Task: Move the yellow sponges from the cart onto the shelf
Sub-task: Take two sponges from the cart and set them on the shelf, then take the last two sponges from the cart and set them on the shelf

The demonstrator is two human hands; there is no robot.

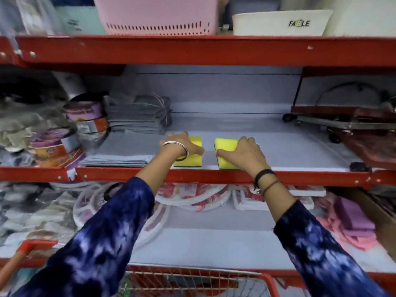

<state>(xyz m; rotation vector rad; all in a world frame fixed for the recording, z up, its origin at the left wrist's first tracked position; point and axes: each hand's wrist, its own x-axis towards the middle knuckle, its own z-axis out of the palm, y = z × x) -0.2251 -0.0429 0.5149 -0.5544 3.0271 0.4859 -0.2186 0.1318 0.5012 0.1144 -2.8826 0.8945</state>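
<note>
A person's two arms in dark blue patterned sleeves reach up from the bottom of the frame to a red metal shelf [300, 167] with a pale grey surface, in the middle of the frame.

The left hand [184, 144] lies palm down on a yellow sponge [190, 160], left of centre. Its fingers are spread over the top and far edge, pressing on the sponge rather than curled around it. A thin silver bangle [177, 146] circles that wrist.

The right hand [244, 152] covers a second yellow sponge [225, 144], just right of centre, with the thumb against its left side and the fingers draped over the top, lightly gripping it. A black band [264, 174] and a thin brown cord sit on that wrist.

Both sponges rest flat on the shelf near its front edge, side by side with a gap of bare shelf between them. Each shows a dark layer along its bottom edge.

Left of the sponges lie flat grey cloths [120, 152], with a taller stack of grey cloths [139, 116] behind them. Further left are round tins with purple and orange labels [55, 146].

On the shelf above, at the top of the frame, stands a pink plastic basket [158, 16] and a white container [278, 23] with printed lettering.

At the bottom centre, the red-rimmed wire cart [192, 279] is partly visible; what it holds cannot be made out.
</note>
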